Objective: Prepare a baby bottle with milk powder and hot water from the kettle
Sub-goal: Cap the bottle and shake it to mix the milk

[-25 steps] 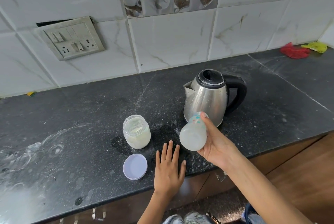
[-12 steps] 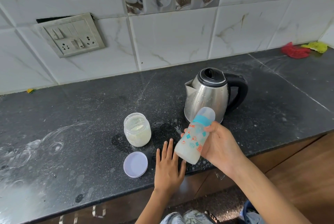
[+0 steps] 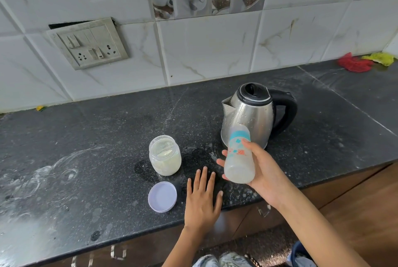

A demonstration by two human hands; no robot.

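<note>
The right hand (image 3: 265, 172) grips the capped bottle (image 3: 239, 157), tilted, above the table (image 3: 86, 137), at 6 o'clock from the kettle (image 3: 252, 116). The left hand (image 3: 201, 200) lies flat and released. The bottle holds cloudy milk, so mixing seems almost finished. The jar (image 3: 164, 154) at 9 o'clock is not yet closed.

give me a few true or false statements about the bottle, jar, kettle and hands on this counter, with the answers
1. The right hand grips the baby bottle. True.
2. The powder jar has its lid screwed on. False: the jar is open and the lid lies flat on the counter in front of it.
3. The left hand rests flat on the counter, holding nothing. True.
4. The kettle lies tipped on its side. False: it stands upright with its lid shut.
5. The baby bottle stands on the counter. False: it is held tilted above the counter.
</note>
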